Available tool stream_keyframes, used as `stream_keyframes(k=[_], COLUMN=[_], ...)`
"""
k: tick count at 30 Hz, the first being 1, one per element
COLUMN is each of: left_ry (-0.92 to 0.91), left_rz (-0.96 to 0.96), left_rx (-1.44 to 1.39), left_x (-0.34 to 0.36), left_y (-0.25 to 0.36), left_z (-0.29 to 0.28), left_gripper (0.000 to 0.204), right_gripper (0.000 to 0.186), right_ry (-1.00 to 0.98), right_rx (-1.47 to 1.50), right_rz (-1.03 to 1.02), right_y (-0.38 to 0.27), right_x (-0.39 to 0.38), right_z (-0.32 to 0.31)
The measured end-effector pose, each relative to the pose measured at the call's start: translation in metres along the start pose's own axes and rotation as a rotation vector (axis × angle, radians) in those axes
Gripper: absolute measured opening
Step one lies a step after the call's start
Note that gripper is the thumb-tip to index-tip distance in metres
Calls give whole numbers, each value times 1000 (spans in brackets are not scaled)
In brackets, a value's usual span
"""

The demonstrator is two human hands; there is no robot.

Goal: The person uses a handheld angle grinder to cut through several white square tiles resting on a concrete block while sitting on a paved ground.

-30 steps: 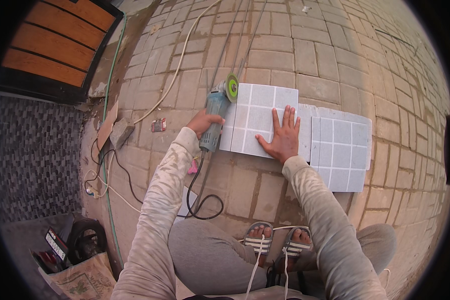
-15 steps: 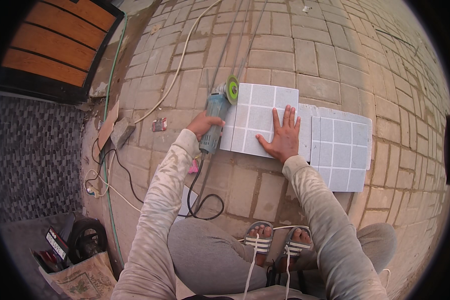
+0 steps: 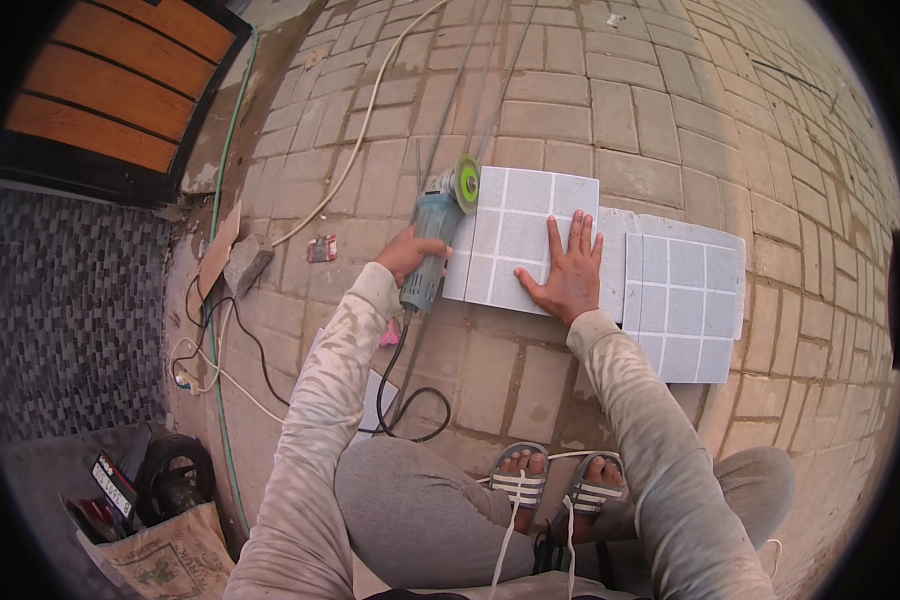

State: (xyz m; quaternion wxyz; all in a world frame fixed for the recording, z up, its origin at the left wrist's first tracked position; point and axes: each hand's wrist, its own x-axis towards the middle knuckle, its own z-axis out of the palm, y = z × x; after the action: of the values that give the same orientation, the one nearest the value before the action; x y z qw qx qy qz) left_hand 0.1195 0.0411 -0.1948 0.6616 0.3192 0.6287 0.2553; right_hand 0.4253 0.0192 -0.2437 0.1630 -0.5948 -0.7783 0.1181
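My left hand (image 3: 407, 256) is closed round the body of a teal angle grinder (image 3: 428, 250) with a green disc (image 3: 468, 183) at its head, lying along the left edge of a light grey gridded tile (image 3: 515, 195). My right hand (image 3: 567, 270) rests flat on that tile, fingers spread. A second gridded tile (image 3: 675, 305) lies to the right on a pale board (image 3: 611, 245). The grinder's black cord (image 3: 417, 436) trails below my left hand in a loop.
Paving bricks (image 3: 635, 110) surround the work. Loose cables (image 3: 350, 160), metal rods (image 3: 510, 70), a concrete block (image 3: 247, 265), cardboard (image 3: 220, 252) and a green hose (image 3: 230, 140) lie about. A wood-slatted gate (image 3: 115, 75) and a sack (image 3: 170, 545) with dark items are at left.
The grinder in my left hand has shifted slightly down and right, its disc lower beside the tile's edge. My right hand stays spread on the tile.
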Motion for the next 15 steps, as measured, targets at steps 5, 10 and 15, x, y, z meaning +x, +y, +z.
stream_keyframes(k=[5, 10, 15], left_ry=[22, 22, 30], left_rz=[21, 21, 8], left_rx=[14, 9, 10], left_x=[-4, -8, -10], left_y=[-1, -2, -3], left_z=[5, 5, 6], left_gripper=[33, 35, 35], right_gripper=[104, 103, 102], right_ry=[12, 53, 57], right_rx=[3, 16, 12], right_rz=[0, -9, -11], right_y=[2, 1, 2], right_x=[-1, -1, -1], right_z=[0, 1, 1])
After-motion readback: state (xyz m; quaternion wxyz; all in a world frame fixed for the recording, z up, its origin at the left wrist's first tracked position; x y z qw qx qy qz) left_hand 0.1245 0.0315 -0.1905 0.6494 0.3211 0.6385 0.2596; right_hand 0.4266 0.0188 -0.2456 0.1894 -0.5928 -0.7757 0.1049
